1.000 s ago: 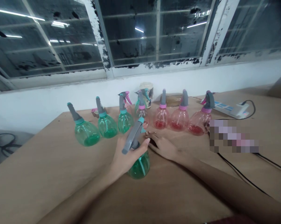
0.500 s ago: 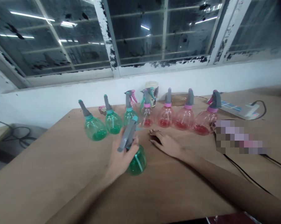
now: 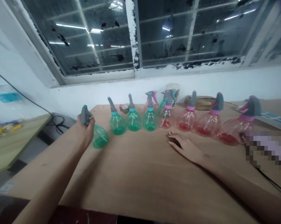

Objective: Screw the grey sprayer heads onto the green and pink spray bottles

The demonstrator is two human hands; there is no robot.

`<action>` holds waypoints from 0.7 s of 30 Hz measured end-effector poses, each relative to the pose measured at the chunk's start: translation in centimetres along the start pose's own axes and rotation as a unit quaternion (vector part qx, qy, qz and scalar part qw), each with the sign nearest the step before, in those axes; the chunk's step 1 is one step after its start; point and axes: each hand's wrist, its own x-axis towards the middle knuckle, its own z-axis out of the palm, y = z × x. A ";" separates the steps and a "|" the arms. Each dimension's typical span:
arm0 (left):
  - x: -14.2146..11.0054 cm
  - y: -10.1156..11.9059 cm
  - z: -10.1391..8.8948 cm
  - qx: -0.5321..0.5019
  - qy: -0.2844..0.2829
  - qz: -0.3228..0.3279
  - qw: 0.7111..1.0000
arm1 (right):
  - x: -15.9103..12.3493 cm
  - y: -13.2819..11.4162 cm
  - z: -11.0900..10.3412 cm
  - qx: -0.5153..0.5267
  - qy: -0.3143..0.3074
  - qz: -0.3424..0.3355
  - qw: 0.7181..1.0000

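Note:
My left hand (image 3: 86,130) is closed round the neck of a green spray bottle (image 3: 100,137) with a grey head, at the left end of a row. To its right stand three more green spray bottles, the nearest one (image 3: 118,124) a short gap away. Pink spray bottles with red liquid continue the row, among them one (image 3: 187,120) behind my right hand. My right hand (image 3: 185,146) rests on the tabletop in front of the row, fingers loosely curved and apart, holding nothing.
Behind the row on the wooden table (image 3: 135,174) are two other spray bottles, a pale cup (image 3: 173,88), a brown package (image 3: 202,102) and a small pink-and-grey box (image 3: 124,107). A power strip (image 3: 275,119) lies at right. A lower side table (image 3: 19,137) stands at left.
My left hand has carried the green spray bottle from the front middle to the left end of the row. The view has turned left. My right hand stays on the table.

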 end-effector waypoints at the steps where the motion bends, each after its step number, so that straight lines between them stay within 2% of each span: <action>1: 1.0 -0.4 0.3 0.033 0.051 -0.008 0.998 | 0.0 -0.1 0.0 0.001 -0.002 0.004 1.000; 3: 2.7 -1.0 1.1 0.070 0.105 -0.019 0.992 | 0.0 -0.2 -0.1 0.003 -0.011 0.014 1.000; 8: 4.6 -2.6 3.0 0.078 0.126 -0.017 0.989 | 0.0 -0.3 -0.2 -0.003 -0.027 0.018 0.999; 11: 3.6 -2.9 2.8 0.033 0.152 0.052 0.986 | -0.1 -0.2 -0.1 -0.003 -0.025 0.022 0.999; 14: 1.3 -2.7 1.4 -0.013 0.229 0.132 0.964 | -0.1 -0.2 -0.1 0.000 -0.025 0.021 0.999; 16: -0.3 -2.2 0.5 -0.025 0.252 0.151 0.955 | -0.1 -0.3 -0.1 -0.001 -0.026 0.020 0.999; 18: -1.5 -1.5 0.2 -0.029 0.238 0.158 0.958 | -0.1 -0.3 -0.1 -0.002 -0.026 0.021 0.999; 21: -2.2 0.0 1.6 -0.028 0.157 0.158 0.975 | -0.1 -0.4 -0.1 -0.001 -0.023 0.022 0.999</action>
